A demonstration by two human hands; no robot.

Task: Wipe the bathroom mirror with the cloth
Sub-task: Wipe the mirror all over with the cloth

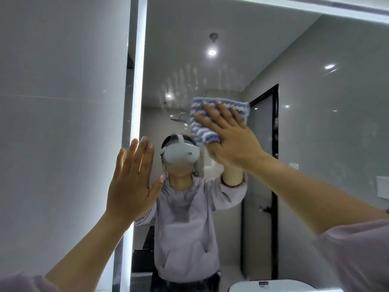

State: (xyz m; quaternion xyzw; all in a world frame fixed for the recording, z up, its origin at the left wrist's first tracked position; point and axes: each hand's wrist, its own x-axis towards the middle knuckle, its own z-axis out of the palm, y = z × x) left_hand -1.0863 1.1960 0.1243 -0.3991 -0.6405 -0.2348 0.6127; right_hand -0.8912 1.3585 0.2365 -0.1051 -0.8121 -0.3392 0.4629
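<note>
Head view looks up at the mirror [305, 133], whose left edge carries a bright vertical light strip [137, 81]; pale glossy wall tile [63, 102] lies left of that. Streaky wet smears [189, 79] mark the glass just above the cloth. Reflected in the glass are a person in a white headset [181, 154] and a lilac hoodie [185, 228], a black-framed door [273, 144], a shower head [179, 118] and round ceiling lights [212, 52]. A white rounded object [273, 285] shows at the lower right edge. The raised right forearm crosses the lower right of the mirror and hides part of it.

The right hand [229, 140] lies flat on the blue-and-white striped cloth [200, 125], fingers straight and spread, pressing it against the glass; nothing is curled round the cloth, so the grip is a flat palm press. The cloth sits near the middle of the mirror, above and right of the reflected headset. The left hand [130, 186] is raised with fingers straight and close together, palm toward the light strip, its grip empty; whether it touches the surface cannot be told. Lilac sleeves [357, 260] show at both lower corners.

The room is grey-tiled and shiny, lit from ceiling spots.
</note>
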